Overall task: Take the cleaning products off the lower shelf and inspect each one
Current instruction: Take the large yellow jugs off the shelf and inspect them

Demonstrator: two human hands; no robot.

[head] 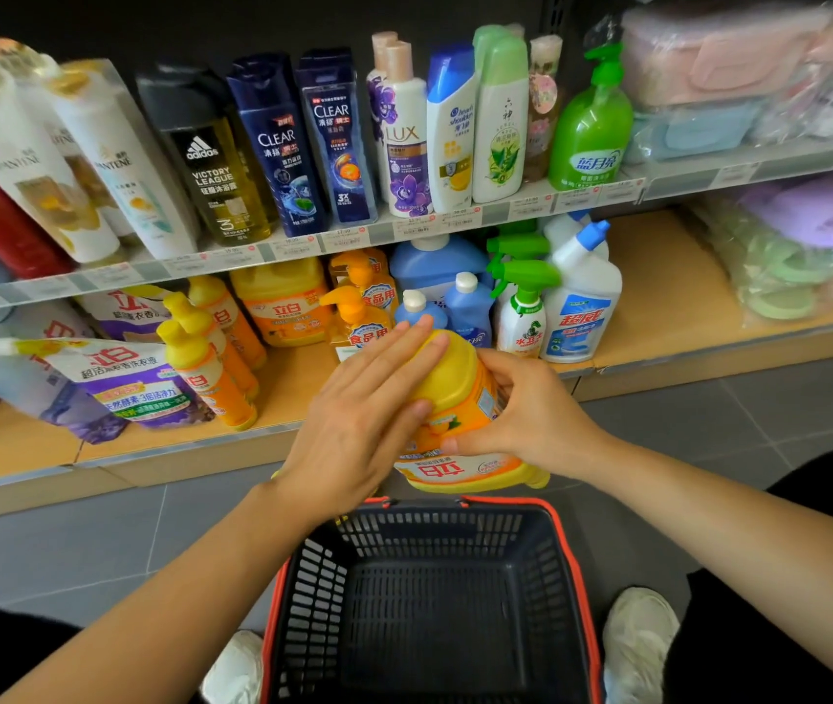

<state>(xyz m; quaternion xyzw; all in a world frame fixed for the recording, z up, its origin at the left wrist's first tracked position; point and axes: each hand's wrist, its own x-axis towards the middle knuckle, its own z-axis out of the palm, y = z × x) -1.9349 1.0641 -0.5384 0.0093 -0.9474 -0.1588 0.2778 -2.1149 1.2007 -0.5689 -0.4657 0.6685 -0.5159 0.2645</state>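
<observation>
Fingers (404, 348) straight on left hand (358, 424), curled on right hand (531, 414), I clamp the likely heavy, slick jug (455, 378) by its sides.

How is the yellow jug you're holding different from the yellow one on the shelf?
The held jug is tipped, its label upside down; the shelf jug stands upright. The held jug is between the left hand and right hand above the basket; the shelf jug sits on the lower shelf. Both are yellow with orange labels.
</observation>
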